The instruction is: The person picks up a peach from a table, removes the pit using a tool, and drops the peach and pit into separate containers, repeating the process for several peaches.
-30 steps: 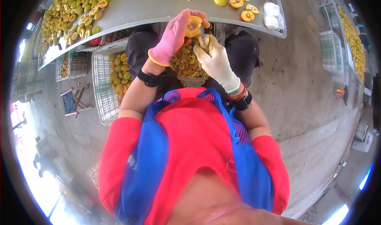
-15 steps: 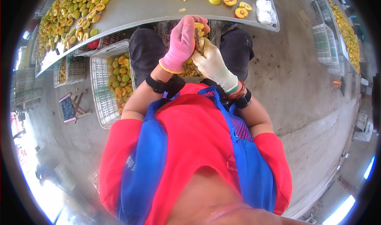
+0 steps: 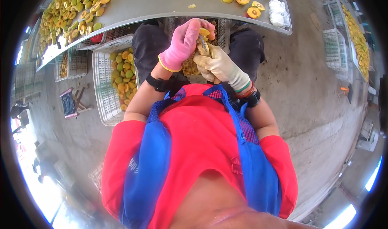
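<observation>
My left hand (image 3: pixel 182 45) wears a pink glove and is curled around a piece of halved yellow fruit (image 3: pixel 205 32). Beside it, my right hand (image 3: pixel 220 65) in a stained white glove grips a small, narrow metal tool (image 3: pixel 203 44), whose tip meets the fruit. The tool's exact kind is hard to make out, as the fingers cover its handle. Both hands are held above a crate between my knees that contains cut fruit pieces (image 3: pixel 190 67).
A metal-topped table (image 3: pixel 161 5) stands ahead, bearing many yellow-green fruit halves (image 3: pixel 81 11) and a white plastic-wrapped bundle (image 3: pixel 279 13). To my left are a white crate (image 3: pixel 106 95) of fruit and a folding stool (image 3: pixel 72 103). More crates (image 3: pixel 335 47) stand at right.
My right hand has drawn slightly down and right from the fruit, so the metal tool shows more clearly. The left hand keeps its hold. The whole view has shifted slightly.
</observation>
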{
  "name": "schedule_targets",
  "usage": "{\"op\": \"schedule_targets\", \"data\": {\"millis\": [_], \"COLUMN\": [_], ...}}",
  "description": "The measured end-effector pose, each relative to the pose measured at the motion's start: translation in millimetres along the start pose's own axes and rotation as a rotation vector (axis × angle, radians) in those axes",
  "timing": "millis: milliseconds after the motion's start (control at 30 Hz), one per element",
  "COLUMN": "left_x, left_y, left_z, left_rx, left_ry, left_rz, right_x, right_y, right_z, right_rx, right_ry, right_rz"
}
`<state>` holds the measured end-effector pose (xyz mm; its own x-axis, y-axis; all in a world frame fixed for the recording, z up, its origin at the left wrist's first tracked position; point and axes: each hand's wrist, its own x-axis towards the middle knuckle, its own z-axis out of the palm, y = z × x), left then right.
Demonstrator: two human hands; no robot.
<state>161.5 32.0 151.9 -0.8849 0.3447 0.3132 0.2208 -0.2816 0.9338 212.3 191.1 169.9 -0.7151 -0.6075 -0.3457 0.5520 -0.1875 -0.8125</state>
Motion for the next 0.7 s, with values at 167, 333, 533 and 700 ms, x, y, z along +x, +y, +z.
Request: {"op": "schedule_targets", "data": {"millis": [167,333,533,700], "left_x": [-3,-3,-5,-56], "left_y": [-1,-5,10,32], "left_z": [-2,-6,-45,-143], "left_rx": [0.086,0.028,0.061,1.108], "left_ry": [-0.073,-0.017,0.433,0.706], "left_rz": [-0.075,-0.153,-0.158,-0.438], "right_x": [1,-1,2,5], "right_y": [7,9,18,25], "right_z": [-10,-8,-10,-17], "right_rx": [0.170,0.124,-0.111,-0.172], "right_ry": [-0.191,-0.200,-0.099,0.144], "right_rz": [0.107,0.097,0.027,0.003]}}
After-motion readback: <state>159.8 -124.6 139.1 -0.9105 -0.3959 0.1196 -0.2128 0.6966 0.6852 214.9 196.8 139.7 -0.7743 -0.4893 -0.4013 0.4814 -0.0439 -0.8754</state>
